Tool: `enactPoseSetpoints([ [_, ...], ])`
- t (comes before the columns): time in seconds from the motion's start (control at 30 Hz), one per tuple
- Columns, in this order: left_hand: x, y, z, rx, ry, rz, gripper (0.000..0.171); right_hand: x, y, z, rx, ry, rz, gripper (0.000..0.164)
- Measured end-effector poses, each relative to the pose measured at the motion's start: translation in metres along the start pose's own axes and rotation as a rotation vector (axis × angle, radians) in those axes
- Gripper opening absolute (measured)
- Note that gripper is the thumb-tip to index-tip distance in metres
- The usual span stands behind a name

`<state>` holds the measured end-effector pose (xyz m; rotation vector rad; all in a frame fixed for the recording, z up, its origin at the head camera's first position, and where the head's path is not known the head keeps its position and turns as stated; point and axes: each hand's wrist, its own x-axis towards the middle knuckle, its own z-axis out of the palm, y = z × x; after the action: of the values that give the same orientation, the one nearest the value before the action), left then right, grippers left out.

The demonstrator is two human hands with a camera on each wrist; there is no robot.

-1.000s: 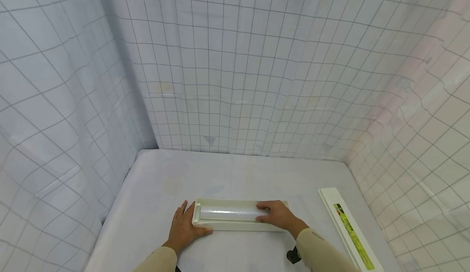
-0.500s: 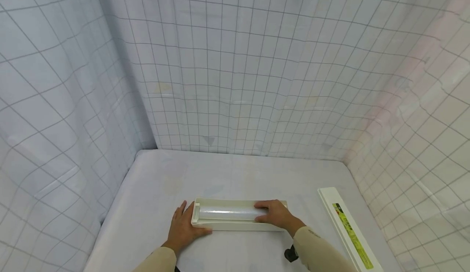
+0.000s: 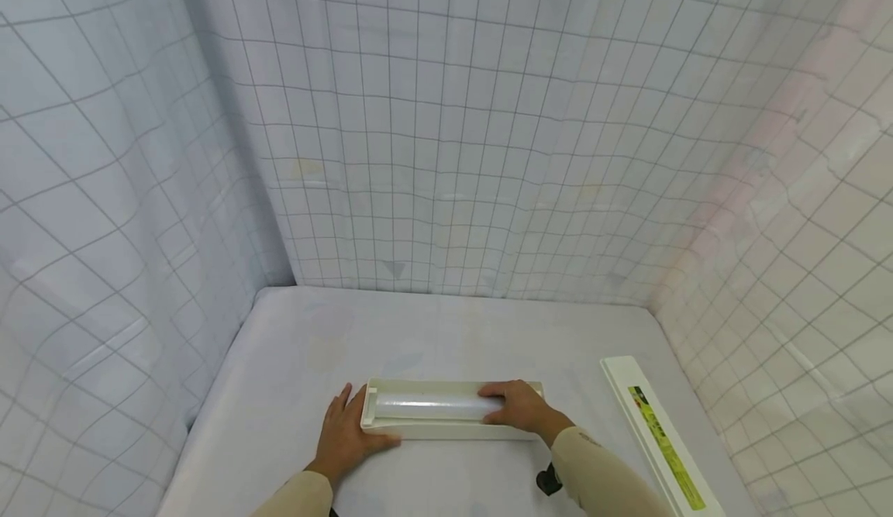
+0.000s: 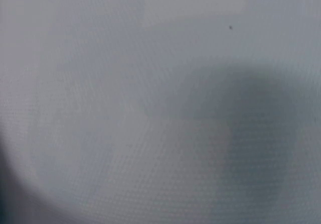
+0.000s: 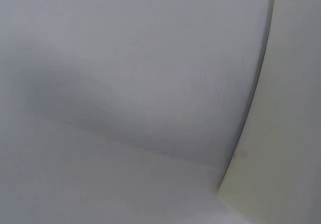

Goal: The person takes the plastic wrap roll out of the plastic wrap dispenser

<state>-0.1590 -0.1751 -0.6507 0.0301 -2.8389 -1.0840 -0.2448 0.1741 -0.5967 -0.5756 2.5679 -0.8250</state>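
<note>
A long cream plastic box [image 3: 446,431] lies crosswise on the table, its top side open. Inside it sits a shiny clear roll of cling film [image 3: 425,405]. My left hand [image 3: 344,441] grips the box's left end, thumb along the front wall and fingers at the far side. At the right end, my right hand [image 3: 525,408] reaches over the box and holds the roll between thumb and fingers; the roll's right end is hidden beneath it. The right wrist view catches a pale box wall [image 5: 281,113] at its right. Only white cloth [image 4: 125,108] appears in the left wrist view.
A long cream lid [image 3: 618,370] with a yellow-green label [image 3: 666,447] lies slanted on the right of the table. A small black object [image 3: 549,480] is beside the right sleeve. Gridded white curtains [image 3: 432,153] enclose the table at the back and both sides.
The whole scene has shifted slightly left in the head view. Both hands keep their places on the box and the roll.
</note>
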Motion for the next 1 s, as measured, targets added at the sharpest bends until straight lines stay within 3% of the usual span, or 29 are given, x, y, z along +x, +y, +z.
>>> enactPoseSetpoints([
  [0.17, -0.001, -0.001, 0.001, 0.002, 0.029, 0.018, 0.116, 0.001, 0.001, 0.001, 0.011, -0.002, 0.012, 0.053],
  [0.53, 0.001, -0.001, 0.000, -0.001, -0.054, -0.040, 0.122, -0.001, -0.004, -0.003, 0.030, -0.006, -0.017, 0.051],
  [1.0, 0.001, 0.001, -0.001, -0.015, -0.056, -0.059, 0.123, -0.008, -0.008, -0.014, -0.032, 0.024, -0.013, 0.053],
])
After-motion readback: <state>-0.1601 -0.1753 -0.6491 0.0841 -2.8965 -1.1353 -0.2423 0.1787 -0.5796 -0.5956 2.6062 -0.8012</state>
